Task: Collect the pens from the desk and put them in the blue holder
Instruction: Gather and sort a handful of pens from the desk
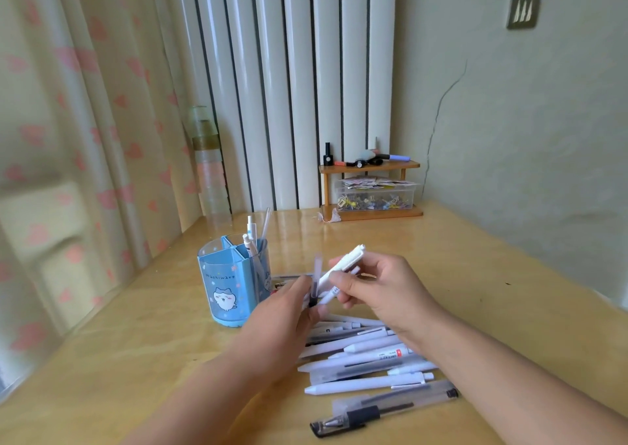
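Pinching white pens (341,268) in right hand (380,291); left hand (289,312) fingers clamped on blurred clear pen (316,281).

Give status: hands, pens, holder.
Left hand grips a dark-tipped clear pen; right hand grips a white pen. Blue holder has a few pens; pile remains on desk. Nothing blocking.

The pale yellow wooden desk (424,257) has a smooth, glossy finish that throws back the light, and the small brown wooden shelf (370,165) at its far edge looks varnished too. The round blue pen holder (224,285) is shiny, partly see-through plastic, while the heap of white and clear pens (367,359) looks like smooth plastic, some matt, some transparent. The cream curtain with pink hearts (85,121) hangs as soft matt cloth beside the rough painted wall (526,121).
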